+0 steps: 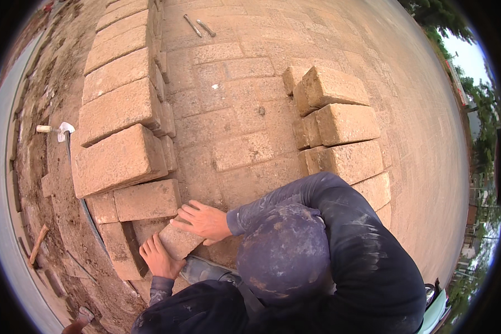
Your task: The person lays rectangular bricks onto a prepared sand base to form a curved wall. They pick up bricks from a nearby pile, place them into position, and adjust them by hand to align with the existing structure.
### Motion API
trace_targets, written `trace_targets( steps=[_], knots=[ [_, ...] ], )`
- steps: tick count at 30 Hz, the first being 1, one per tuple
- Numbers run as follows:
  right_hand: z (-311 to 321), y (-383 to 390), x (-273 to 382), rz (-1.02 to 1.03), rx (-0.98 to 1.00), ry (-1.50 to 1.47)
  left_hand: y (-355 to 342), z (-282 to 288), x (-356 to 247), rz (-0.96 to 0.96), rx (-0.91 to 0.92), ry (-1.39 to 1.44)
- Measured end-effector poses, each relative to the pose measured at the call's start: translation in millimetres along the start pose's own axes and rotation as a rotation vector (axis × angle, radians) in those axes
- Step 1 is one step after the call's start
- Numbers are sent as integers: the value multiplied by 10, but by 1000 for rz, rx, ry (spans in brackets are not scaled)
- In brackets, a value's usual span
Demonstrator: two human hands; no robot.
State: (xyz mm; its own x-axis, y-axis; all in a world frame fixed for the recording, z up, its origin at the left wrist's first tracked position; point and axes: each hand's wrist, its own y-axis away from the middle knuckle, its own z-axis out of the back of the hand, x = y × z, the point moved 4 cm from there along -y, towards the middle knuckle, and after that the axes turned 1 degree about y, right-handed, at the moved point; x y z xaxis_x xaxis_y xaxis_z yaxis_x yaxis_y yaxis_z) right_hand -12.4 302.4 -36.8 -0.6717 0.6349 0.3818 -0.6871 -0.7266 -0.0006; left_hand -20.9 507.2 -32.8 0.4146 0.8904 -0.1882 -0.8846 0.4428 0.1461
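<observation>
Low in front of me, a tan paving brick [179,240] lies tilted between my two hands. My left hand [160,257] is wrapped round its near left end, thumb and fingers pressed to it. Across its far right end lies my right hand [202,220], fingers bent over the edge. Just beyond is a flat brick [147,200], close to the right fingertips. To the left, another brick [121,251] lies lengthwise beside a dark gap. The underside of the held brick is hidden.
Stacked bricks [119,108] run along the left; a second stack [348,123] stands right, partly behind my right sleeve. A trowel [65,132] lies on the dirt near a dark hose [83,209]. A wooden handle [39,245] lies left. Two chisel-like rods [193,26] lie far ahead.
</observation>
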Motion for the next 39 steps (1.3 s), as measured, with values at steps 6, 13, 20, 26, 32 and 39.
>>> trace_targets(
  steps=[6, 13, 20, 26, 32, 39],
  knots=[
    [15, 54, -71, 9, -182, -139, -88, 323, -347, 21, -5, -85],
    [498, 295, -261, 28, -3, -188, -203, 436, -715, -98, 70, 22],
    [1929, 750, -1057, -12, -1, 151, -1281, 1073, -1588, -295, -89, 95],
    [3322, 1462, -2391, -150, -89, 283, -2934, 1804, -2773, -471, -232, 15],
    [4064, 2561, -3470, -484, -72, 290, -4314, 1960, -4214, -632, -210, -49],
    [3514, 3804, -4792, -1051, -13, -286, -5338, 1132, -5144, -692, 636, 439]
  ],
)
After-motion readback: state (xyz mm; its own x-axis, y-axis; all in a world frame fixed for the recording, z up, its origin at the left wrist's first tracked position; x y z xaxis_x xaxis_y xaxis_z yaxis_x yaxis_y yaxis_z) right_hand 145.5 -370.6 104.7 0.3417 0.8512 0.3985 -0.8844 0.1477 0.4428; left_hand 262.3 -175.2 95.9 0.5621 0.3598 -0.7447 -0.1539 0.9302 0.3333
